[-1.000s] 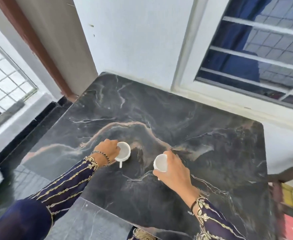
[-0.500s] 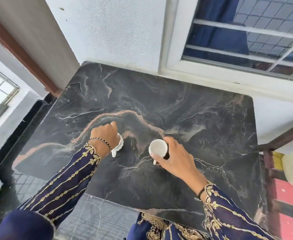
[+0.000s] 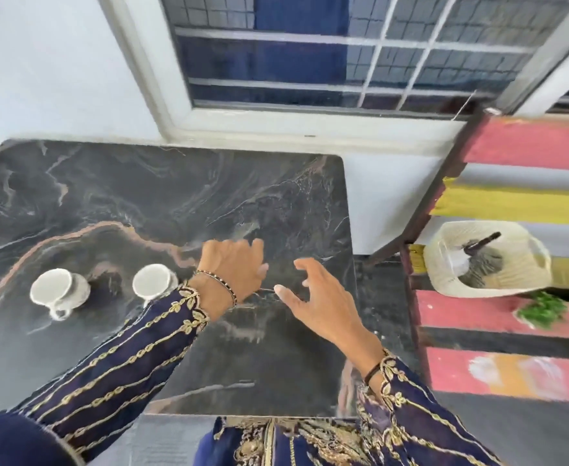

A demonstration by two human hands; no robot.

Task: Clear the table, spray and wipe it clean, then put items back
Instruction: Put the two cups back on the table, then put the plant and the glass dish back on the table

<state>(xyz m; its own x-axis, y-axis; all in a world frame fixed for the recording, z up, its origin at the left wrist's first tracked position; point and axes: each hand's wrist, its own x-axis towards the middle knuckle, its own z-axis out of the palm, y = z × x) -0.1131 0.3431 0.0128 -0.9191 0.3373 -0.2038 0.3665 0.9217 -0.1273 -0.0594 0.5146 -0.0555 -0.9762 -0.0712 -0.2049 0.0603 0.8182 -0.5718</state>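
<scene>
Barred window in white wall behind. At right, slatted rack painted red, yellow, grey; cream woven basket on it, green leaves just beside.

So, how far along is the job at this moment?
Seemingly done: a white cup and a second cup stand on the marble table, so putting back has likely begun; wiping cannot be confirmed. In hand: nothing; left hand and right hand hover empty. Left: possibly items from the basket at the right.
</scene>
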